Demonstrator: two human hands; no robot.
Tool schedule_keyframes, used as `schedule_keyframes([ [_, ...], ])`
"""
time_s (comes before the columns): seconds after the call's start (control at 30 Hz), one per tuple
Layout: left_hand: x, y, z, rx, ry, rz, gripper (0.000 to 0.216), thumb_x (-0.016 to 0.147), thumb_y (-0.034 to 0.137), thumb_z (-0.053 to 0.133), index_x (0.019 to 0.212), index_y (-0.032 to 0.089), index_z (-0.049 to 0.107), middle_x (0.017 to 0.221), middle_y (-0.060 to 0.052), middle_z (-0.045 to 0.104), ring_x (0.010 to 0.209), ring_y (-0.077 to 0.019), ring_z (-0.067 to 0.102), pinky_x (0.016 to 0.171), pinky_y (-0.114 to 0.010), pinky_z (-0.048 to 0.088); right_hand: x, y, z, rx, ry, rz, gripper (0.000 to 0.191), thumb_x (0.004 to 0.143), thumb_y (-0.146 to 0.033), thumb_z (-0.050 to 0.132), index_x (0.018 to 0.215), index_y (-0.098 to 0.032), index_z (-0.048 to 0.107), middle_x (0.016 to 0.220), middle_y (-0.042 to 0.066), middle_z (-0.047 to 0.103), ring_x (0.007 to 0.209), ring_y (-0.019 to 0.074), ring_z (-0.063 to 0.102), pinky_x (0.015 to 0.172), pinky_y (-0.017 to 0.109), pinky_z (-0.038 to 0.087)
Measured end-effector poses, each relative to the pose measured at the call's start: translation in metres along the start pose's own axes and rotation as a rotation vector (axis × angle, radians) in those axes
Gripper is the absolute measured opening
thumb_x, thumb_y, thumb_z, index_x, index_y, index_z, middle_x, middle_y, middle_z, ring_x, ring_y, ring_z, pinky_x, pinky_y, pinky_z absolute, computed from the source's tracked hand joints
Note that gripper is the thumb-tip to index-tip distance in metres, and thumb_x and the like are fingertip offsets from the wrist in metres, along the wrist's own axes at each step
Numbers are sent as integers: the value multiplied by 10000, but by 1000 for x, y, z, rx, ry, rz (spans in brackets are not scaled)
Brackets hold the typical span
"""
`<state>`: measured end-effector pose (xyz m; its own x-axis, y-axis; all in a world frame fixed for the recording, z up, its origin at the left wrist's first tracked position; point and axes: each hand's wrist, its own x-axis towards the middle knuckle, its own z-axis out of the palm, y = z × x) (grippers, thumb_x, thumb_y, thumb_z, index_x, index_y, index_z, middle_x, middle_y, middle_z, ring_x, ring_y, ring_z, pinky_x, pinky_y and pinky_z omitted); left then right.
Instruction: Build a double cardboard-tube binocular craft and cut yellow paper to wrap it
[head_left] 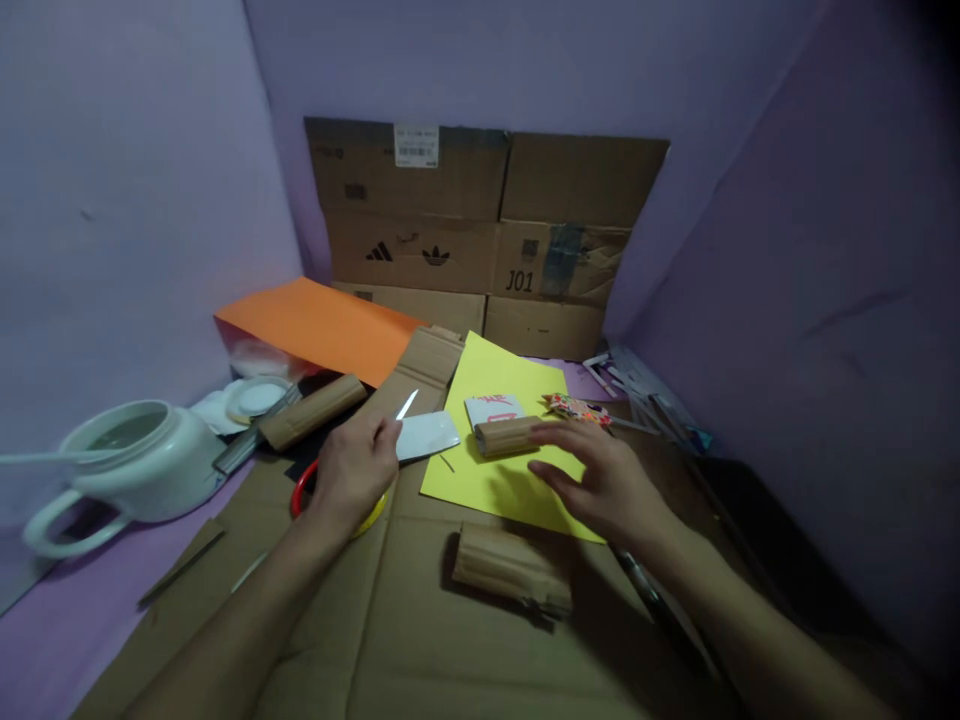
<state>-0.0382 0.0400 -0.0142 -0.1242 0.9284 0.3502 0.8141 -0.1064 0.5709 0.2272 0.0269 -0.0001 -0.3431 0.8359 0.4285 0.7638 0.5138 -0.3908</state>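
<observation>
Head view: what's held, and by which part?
Left hand: white strip, by its left end; whether it also holds the scissors, I can't tell. Right hand: open at the small roll, holding nothing.

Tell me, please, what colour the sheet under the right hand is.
The sheet is yellow, seen best in the head view.
</observation>
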Motion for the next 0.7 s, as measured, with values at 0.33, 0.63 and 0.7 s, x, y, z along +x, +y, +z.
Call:
schedule_keyframes([
  [0.33,7,-4,18,173,-162,193,495,686,174,613,1180,147,595,1179,-159,592,1141,-363,467,935,-539,332,58,22,33,-184,-266,-197,470,603,-30,612,1061,-125,655,1008,146,704,929,312,607,846,452,441],
  [0.63,7,0,4,-30,117,163,443,726,294,628,1112,81,589,1072,-155,605,1003,-292,554,888,-450,443,13,2,13,-197,-21,-287,409,747,-10,547,1123,-161,595,1125,138,642,1007,296,526,861,467,417],
  [0.7,1,6,4,-107,156,206,438,720,302,629,1100,90,581,1114,-140,578,1063,-260,529,945,-396,428,2,-7,14,-196,-56,-332,384,759,-23,565,1108,-175,610,1089,126,651,973,286,537,835,449,425],
])
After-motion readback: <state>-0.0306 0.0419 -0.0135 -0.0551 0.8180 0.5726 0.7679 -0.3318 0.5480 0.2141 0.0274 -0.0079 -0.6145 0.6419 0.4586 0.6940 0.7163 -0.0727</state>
